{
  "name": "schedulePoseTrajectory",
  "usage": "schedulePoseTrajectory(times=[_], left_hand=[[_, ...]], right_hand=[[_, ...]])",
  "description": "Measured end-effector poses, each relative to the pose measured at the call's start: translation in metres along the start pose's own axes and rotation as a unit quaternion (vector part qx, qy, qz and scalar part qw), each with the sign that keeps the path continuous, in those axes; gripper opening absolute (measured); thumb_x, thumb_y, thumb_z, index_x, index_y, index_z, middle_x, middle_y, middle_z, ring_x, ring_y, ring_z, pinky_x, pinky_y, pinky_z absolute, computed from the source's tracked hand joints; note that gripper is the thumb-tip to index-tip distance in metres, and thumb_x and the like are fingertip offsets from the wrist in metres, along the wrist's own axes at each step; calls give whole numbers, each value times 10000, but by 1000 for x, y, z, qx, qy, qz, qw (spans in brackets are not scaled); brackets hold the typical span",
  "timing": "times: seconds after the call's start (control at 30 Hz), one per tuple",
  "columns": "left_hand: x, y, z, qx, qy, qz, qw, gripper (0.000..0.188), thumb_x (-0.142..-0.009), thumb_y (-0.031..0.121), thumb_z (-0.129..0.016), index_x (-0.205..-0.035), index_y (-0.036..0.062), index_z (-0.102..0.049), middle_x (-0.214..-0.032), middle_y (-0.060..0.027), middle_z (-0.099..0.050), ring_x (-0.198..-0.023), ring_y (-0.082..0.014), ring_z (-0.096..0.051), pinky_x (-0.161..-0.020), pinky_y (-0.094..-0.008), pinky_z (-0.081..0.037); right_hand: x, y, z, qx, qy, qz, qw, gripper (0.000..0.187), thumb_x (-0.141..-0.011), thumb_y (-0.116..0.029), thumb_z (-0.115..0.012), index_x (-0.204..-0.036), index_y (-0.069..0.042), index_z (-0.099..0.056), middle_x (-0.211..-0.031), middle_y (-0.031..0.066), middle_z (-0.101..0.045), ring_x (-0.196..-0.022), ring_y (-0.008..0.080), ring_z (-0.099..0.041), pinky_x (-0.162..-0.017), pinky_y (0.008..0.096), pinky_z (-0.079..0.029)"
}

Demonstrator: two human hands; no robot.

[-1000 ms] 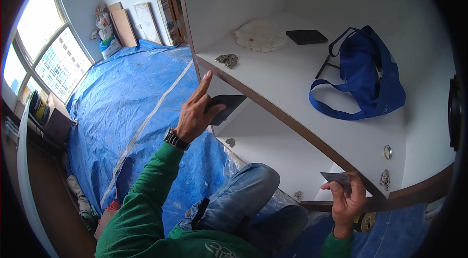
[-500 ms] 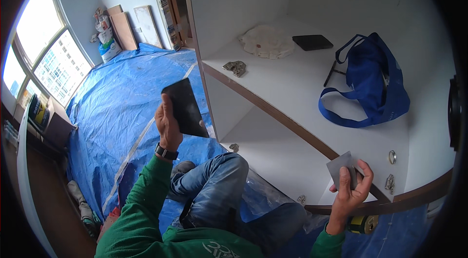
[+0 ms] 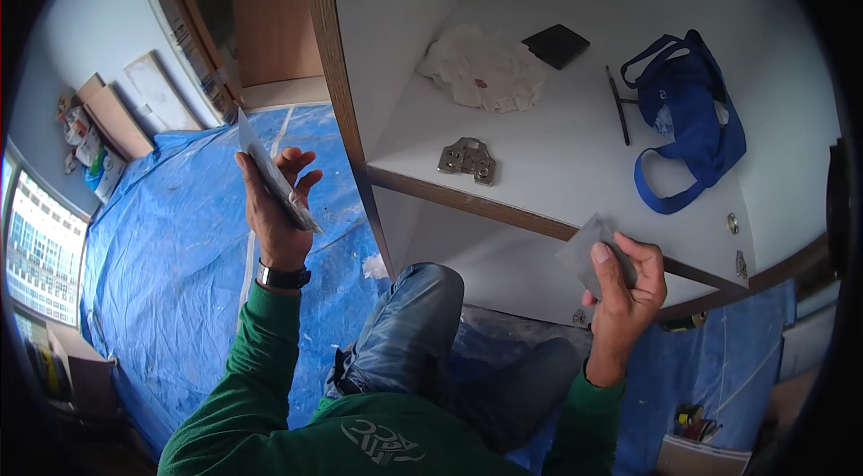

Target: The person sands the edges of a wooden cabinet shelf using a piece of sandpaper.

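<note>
My left hand (image 3: 277, 229) grips a thin rectangular plate (image 3: 259, 159), tilted so it shows almost edge-on above the blue floor sheet. Thumb and fingers lie on opposite sides of it. At the cabinet's front edge, my right hand (image 3: 627, 301) pinches a small flat grey blade-like sheet (image 3: 588, 247), thumb across its face. The two held pieces are well apart. Between and beyond the hands, a metal hinge (image 3: 467, 160) lies on the white cabinet shelf (image 3: 562, 157). Behind it rest a crumpled whitish cloth (image 3: 485, 71) and a black flat plate (image 3: 556, 45).
A blue cloth bag (image 3: 706, 103) and a slim dark tool (image 3: 618, 107) occupy the shelf's right side. The wooden cabinet edge (image 3: 328, 53) rises between my hands. Boards (image 3: 162, 89) lean on the far wall. A blue tarp (image 3: 180, 224) covers the floor.
The plate in my left hand has turned from flat-on to nearly edge-on, and that hand has shifted left. My right hand appears higher with its grey sheet. The whole view has swung.
</note>
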State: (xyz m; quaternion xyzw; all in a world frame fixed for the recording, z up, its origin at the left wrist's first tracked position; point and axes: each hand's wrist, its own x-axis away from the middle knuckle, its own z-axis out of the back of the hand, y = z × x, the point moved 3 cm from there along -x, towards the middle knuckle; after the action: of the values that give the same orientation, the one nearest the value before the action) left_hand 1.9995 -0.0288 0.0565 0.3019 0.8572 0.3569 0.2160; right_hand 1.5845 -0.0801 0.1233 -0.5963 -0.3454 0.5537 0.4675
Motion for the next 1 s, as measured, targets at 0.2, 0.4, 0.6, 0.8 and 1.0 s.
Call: schedulePoseTrajectory(times=[0.2,0.4,0.6,0.8,1.0], left_hand=[[-8,-25,25,-20,-16,91,996,568,-1060,616,-457,-1084,81,-644,-984,-60,-712,-951,-225,-701,-814,-391,-543],[2,-40,42,-46,-22,167,985,650,-1048,645,-453,-1033,30,-664,-916,-80,-694,-889,-221,-703,-741,-363,-560],[2,-45,48,-53,-41,212,975,664,-1048,642,-450,-1064,5,-636,-902,-92,-680,-852,-222,-704,-693,-360,-591],[-7,-33,57,-68,-58,205,975,643,-1048,643,-450,-1099,25,-621,-906,-82,-679,-848,-230,-701,-700,-372,-576],[-16,-21,56,-60,-63,217,972,632,-1046,642,-460,-1074,34,-630,-904,-80,-678,-833,-236,-693,-692,-373,-564]], right_hand=[[16,-21,-70,-2,-27,-2,1000,216,-897,-37,-795,-1071,7,-675,-933,100,-723,-626,69,-616,-435,221,-463],[32,-29,-121,16,-66,22,997,187,-902,-25,-793,-1054,3,-686,-760,54,-705,-544,54,-592,-446,214,-444],[41,-37,-159,16,-97,28,995,159,-913,-9,-777,-1046,8,-691,-709,48,-704,-546,62,-620,-488,220,-469],[45,-38,-192,42,-118,93,988,171,-898,-3,-789,-1038,29,-697,-794,80,-736,-695,91,-687,-625,243,-551],[49,-41,-171,32,-61,-36,997,181,-924,-36,-773,-1064,41,-687,-788,61,-737,-677,105,-683,-607,257,-539]])
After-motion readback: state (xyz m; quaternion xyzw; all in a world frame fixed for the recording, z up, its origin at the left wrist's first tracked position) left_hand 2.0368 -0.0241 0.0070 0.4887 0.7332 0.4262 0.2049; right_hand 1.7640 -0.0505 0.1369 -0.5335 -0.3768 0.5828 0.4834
